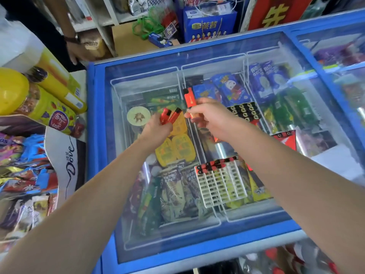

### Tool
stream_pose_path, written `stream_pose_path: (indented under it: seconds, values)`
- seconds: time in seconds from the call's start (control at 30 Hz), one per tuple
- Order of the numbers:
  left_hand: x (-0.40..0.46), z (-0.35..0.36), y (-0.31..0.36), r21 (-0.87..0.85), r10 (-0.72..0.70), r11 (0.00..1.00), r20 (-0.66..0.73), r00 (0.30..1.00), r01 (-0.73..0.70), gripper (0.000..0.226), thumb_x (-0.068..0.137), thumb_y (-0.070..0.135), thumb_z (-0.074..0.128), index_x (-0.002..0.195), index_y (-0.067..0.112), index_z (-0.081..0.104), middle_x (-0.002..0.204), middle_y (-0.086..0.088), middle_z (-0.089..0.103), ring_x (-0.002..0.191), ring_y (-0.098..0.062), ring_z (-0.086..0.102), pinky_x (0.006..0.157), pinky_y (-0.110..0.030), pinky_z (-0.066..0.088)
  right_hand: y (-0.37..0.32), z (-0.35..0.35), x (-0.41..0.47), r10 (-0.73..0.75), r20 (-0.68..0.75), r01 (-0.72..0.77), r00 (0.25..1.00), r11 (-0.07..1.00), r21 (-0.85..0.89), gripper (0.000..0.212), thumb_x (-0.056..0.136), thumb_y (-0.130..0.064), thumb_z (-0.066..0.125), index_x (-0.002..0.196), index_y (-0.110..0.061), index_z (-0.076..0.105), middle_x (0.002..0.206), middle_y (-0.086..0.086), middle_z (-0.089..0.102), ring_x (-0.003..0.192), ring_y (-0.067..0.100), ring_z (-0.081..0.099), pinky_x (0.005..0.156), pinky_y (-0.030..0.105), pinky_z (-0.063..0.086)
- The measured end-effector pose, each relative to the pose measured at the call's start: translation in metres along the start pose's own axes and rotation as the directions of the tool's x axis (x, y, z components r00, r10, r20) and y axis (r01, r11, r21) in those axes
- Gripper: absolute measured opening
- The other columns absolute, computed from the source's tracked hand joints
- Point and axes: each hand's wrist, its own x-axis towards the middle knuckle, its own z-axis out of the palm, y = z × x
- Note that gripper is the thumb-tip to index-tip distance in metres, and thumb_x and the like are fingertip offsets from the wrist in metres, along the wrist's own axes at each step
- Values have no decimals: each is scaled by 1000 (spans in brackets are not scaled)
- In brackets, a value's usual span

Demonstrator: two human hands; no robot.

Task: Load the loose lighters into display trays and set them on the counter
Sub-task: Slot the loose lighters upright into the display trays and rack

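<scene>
While the freezer fills the view, its glass lid serves as the counter, with a white tray at five o'clock, mostly empty, and a full tray at two o'clock. The right hand pinches one orange lighter upright; the left hand clutches two red lighters. They look light, rigid and slick, best held at mid-body.

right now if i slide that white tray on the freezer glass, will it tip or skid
The white display tray probably skids easily: it lies on the smooth freezer lid. It looks like light plastic. With lighters filling only its far rows, that end is likely heavier, so it may pivot.
</scene>
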Motion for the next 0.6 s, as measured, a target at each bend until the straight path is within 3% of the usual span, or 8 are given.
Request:
stream_pose_path:
  seconds: [0.1, 0.2, 0.3, 0.37, 0.47, 0.6]
  values:
    - [-32, 8, 6, -342, -50, 938, 26, 998, 56, 22, 87, 4, 62, 105, 13, 53, 85, -5, 66, 71, -15, 64, 65, -26, 57, 6, -20, -30, -38, 34, 37, 999, 999, 34, 18, 86, -9, 68, 103, -16, 65, 88, 1, 78, 59, 4, 58, 51, 20, 37]
    - [-68, 16, 5, -512, -44, 856, 53, 998, 65, 21, 86, 1, 61, 102, 13, 55, 91, -8, 71, 79, -16, 67, 70, -26, 55, 18, -42, -62, -59, 41, 55, 997, 994, 93, 21, 84, -11, 70, 105, -12, 67, 94, 4, 75, 63, 8, 52, 53, 23, 34]
    - [-102, 23, 4, -656, -68, 750, 49, 997, 83, 29, 75, -1, 63, 100, 14, 55, 93, -10, 67, 78, -15, 66, 72, -27, 54, 32, -64, -94, -63, 28, 60, 998, 991, 117, 5, 90, -10, 67, 93, -14, 70, 76, -1, 69, 61, 7, 55, 55, 24, 36]
    - [-122, 30, 1, -652, -74, 753, 41, 996, 83, 37, 67, 3, 66, 100, 16, 55, 91, -8, 66, 81, -17, 65, 77, -31, 51, 40, -78, -110, -73, -12, 74, 997, 995, 67, 6, 91, -11, 67, 89, -13, 72, 66, -6, 65, 54, 3, 55, 56, 23, 36]
    - [-148, 48, -5, -570, -86, 815, 64, 994, 107, 34, 67, 5, 73, 96, 15, 58, 86, -4, 67, 88, -22, 62, 88, -39, 49, 53, -94, -130, -117, -64, 113, 991, 991, -67, 8, 90, -10, 68, 86, -14, 74, 67, -7, 64, 55, 3, 52, 55, 20, 34]
    - [-170, 77, -17, -544, -45, 827, 186, 981, 141, 28, 77, 14, 81, 96, 14, 61, 84, 3, 66, 82, -17, 61, 80, -34, 48, 74, -104, -145, -145, -92, 131, 985, 981, -144, 12, 87, -4, 69, 99, -4, 69, 76, 7, 64, 61, 13, 53, 56, 27, 39]
